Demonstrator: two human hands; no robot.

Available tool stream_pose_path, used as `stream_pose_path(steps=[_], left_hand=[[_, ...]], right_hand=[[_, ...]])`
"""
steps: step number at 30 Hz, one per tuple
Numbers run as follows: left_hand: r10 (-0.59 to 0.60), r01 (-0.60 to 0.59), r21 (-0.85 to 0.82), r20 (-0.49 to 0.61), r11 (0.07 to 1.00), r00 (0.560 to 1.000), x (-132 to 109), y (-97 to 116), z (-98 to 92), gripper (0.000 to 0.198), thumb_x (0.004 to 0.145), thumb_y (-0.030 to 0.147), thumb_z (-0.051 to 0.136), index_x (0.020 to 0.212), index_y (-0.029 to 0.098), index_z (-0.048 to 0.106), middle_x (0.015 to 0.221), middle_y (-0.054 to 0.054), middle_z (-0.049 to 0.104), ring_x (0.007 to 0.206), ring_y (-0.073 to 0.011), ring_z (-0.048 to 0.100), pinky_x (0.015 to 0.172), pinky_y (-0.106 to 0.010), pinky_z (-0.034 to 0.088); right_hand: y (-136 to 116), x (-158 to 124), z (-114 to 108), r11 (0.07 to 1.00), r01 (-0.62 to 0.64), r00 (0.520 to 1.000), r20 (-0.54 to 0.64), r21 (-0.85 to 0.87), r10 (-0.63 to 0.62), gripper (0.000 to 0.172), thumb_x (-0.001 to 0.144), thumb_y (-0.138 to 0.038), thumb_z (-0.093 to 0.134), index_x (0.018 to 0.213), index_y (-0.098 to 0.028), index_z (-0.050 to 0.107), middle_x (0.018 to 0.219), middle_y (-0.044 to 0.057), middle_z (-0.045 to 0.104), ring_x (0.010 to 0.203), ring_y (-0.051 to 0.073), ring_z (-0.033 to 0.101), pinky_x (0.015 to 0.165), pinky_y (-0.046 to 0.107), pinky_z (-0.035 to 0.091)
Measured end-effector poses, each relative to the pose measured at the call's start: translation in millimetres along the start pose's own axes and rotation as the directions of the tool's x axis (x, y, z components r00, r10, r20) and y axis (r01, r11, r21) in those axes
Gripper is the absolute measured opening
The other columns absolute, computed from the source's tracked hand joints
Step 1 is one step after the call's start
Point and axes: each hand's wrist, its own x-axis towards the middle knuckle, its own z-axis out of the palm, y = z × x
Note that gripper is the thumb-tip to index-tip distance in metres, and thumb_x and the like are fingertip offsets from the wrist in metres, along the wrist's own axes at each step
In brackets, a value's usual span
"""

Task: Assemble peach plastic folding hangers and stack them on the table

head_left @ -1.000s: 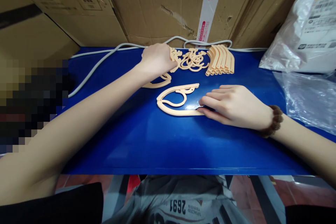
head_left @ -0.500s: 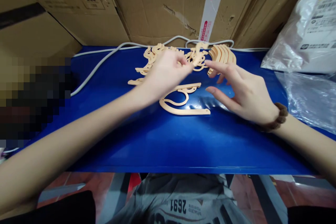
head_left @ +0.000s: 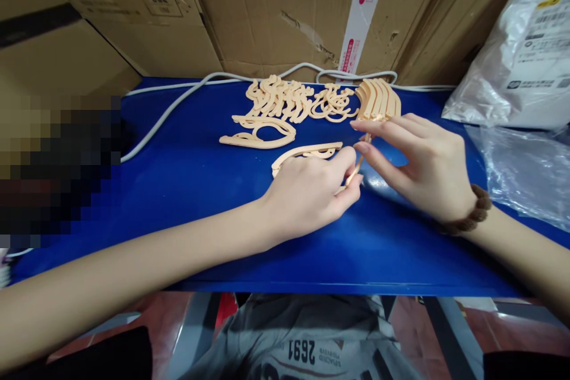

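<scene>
Left hand (head_left: 312, 193) lies over the frame (head_left: 307, 151), fingers pinched on a thin strip (head_left: 357, 167) at the frame's right end; right hand (head_left: 423, 160) pinches the strip's top; only this frame seems in work; the pile (head_left: 285, 101) and stack (head_left: 378, 101) beyond the frame lie untouched.

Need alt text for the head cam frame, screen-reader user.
The left hand and right hand pinch a thin peach strip between them, at the end of a curved peach frame lying on a blue table. Behind lie a second frame, a pile of peach pieces, a stack of curved strips and a white cable, backed by cardboard boxes.
</scene>
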Motion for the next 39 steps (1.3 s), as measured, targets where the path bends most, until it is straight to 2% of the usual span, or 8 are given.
stream_pose_path(steps=[3, 7, 12, 16, 19, 25, 32, 39], left_hand=[[0.036, -0.040, 0.036, 0.093, 0.999, 0.995, 0, -1, -0.4, 0.020, 0.095, 0.039, 0.054, 0.086, 0.021, 0.054, 0.061, 0.002, 0.062, 0.054, -0.0171, 0.060, 0.051, -0.029, 0.029], [0.084, -0.092, 0.060, 0.134, 0.994, 0.987, 1, -13, -11.7, 0.043, 0.085, 0.061, 0.066, 0.080, 0.020, 0.055, 0.075, -0.002, 0.067, 0.072, -0.0212, 0.064, 0.057, -0.029, 0.034], [0.171, -0.158, -0.102, 0.140, 0.982, 0.975, 5, -42, -22.5, 0.040, 0.086, 0.056, 0.067, 0.100, 0.019, 0.060, 0.114, -0.007, 0.064, 0.109, -0.0254, 0.057, 0.091, -0.036, 0.045], [0.225, -0.192, -0.169, 0.201, 0.967, 0.953, 4, -53, -11.8, 0.043, 0.084, 0.054, 0.071, 0.108, 0.020, 0.060, 0.138, -0.012, 0.053, 0.134, -0.0305, 0.041, 0.112, -0.046, 0.035], [0.252, -0.221, -0.151, 0.243, 0.964, 0.937, 2, -53, -3.2, 0.042, 0.086, 0.055, 0.068, 0.109, 0.021, 0.059, 0.150, -0.014, 0.043, 0.146, -0.0340, 0.027, 0.117, -0.052, 0.028], [0.302, -0.260, -0.180, 0.270, 0.949, 0.914, 1, -51, -2.7, 0.018, 0.097, 0.038, 0.055, 0.093, 0.020, 0.057, 0.142, -0.014, 0.050, 0.141, -0.0314, 0.036, 0.114, -0.053, 0.035], [0.272, -0.236, -0.176, 0.217, 0.956, 0.937, -1, -50, 1.1, 0.022, 0.102, 0.038, 0.046, 0.095, 0.018, 0.053, 0.145, -0.018, 0.045, 0.144, -0.0296, 0.033, 0.117, -0.049, 0.033], [0.211, -0.183, -0.198, 0.132, 0.963, 0.968, -2, -47, 3.8, 0.022, 0.103, 0.038, 0.042, 0.097, 0.020, 0.050, 0.146, -0.015, 0.044, 0.143, -0.0278, 0.036, 0.117, -0.049, 0.033]], right_hand=[[1, 1, 3, 0.976, -0.046, 0.999, -0.005, 0.213, 0.048, 0.022, 0.098, -0.032, 0.053, 0.108, -0.021, 0.069, 0.108, 0.008, 0.073, 0.100, 0.025, 0.068, 0.088, 0.037, 0.052], [9, 4, 5, 0.912, -0.116, 0.991, -0.010, 0.393, 0.130, 0.018, 0.096, -0.031, 0.056, 0.103, -0.020, 0.069, 0.103, 0.006, 0.073, 0.095, 0.021, 0.069, 0.086, 0.034, 0.053], [20, 7, 5, 0.931, -0.093, 0.996, 0.016, 0.353, 0.093, 0.016, 0.095, -0.032, 0.057, 0.104, -0.022, 0.067, 0.104, 0.006, 0.072, 0.098, 0.023, 0.067, 0.089, 0.038, 0.051], [21, 10, 1, 0.940, -0.067, 0.992, 0.126, 0.334, 0.026, 0.033, 0.095, -0.031, 0.055, 0.128, -0.024, 0.053, 0.105, 0.006, 0.070, 0.096, 0.023, 0.067, 0.081, 0.036, 0.052], [19, 15, -3, 0.956, -0.037, 0.974, 0.225, 0.292, -0.032, 0.040, 0.094, -0.026, 0.052, 0.134, -0.021, 0.046, 0.104, 0.007, 0.070, 0.091, 0.021, 0.066, 0.075, 0.032, 0.050], [25, 16, 1, 0.972, 0.022, 0.915, 0.386, 0.234, -0.114, 0.030, 0.094, -0.024, 0.047, 0.122, -0.016, 0.054, 0.089, 0.005, 0.072, 0.072, 0.018, 0.065, 0.067, 0.031, 0.046], [34, 7, 2, 0.966, -0.045, 0.927, 0.371, 0.255, -0.055, 0.041, 0.098, -0.036, 0.048, 0.132, -0.014, 0.057, 0.081, 0.004, 0.073, 0.063, 0.015, 0.062, 0.063, 0.028, 0.045], [34, 1, -1, 0.939, -0.176, 0.934, 0.351, 0.296, 0.064, 0.043, 0.095, -0.047, 0.055, 0.121, -0.016, 0.068, 0.099, 0.007, 0.075, 0.077, 0.019, 0.067, 0.066, 0.031, 0.050]])
